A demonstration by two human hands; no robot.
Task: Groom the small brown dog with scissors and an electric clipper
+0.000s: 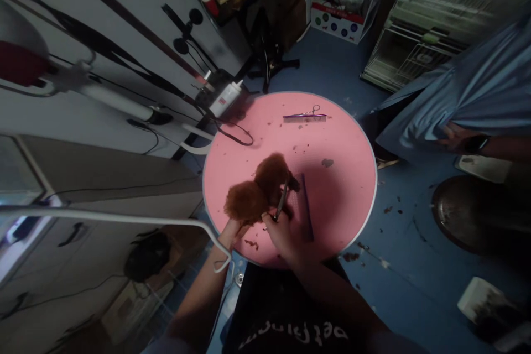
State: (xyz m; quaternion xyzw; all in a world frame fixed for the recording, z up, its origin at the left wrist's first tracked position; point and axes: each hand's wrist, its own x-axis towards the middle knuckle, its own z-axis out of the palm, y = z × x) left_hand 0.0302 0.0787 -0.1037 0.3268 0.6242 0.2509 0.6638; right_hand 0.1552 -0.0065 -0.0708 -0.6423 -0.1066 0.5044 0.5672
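A small dog with curly reddish-brown fur is on the round pink table, close to its near left side. My left hand holds the dog from below at its near end, the fingers mostly hidden by fur. In my right hand is a pair of scissors, its blades pointing away from me along the dog's right side, near a dark leg or paw. Just right of the blades lies a comb with a purple spine. Loose fur clippings are scattered on the tabletop.
Toward the table's far edge lie a second comb and another pair of scissors. A dark cord loop hangs over the left edge. A bent white tube crosses at left. A person in blue stands at right, near a wire cage.
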